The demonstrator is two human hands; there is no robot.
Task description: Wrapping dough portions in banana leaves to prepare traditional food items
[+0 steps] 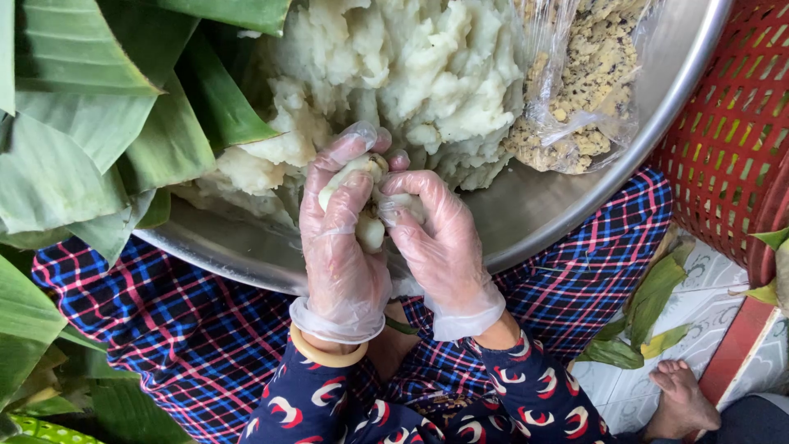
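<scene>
Both gloved hands are wrapped around one lump of dough (pixel 370 230): left hand (pixel 341 238) and right hand (pixel 440 242) squeezing it over the metal bowl (pixel 559 205), green leaves (pixel 90 123) alongside.

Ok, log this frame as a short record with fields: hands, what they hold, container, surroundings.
left hand: left hand, clear glove, closed around dough lump
right hand: right hand, clear glove, pressing the same lump
held: dough lump, pale, between both hands
container: metal basin on the lap, holding white dough mass and plastic bag of crumbly yellow filling
surroundings: green leaves left, red basket right
</scene>
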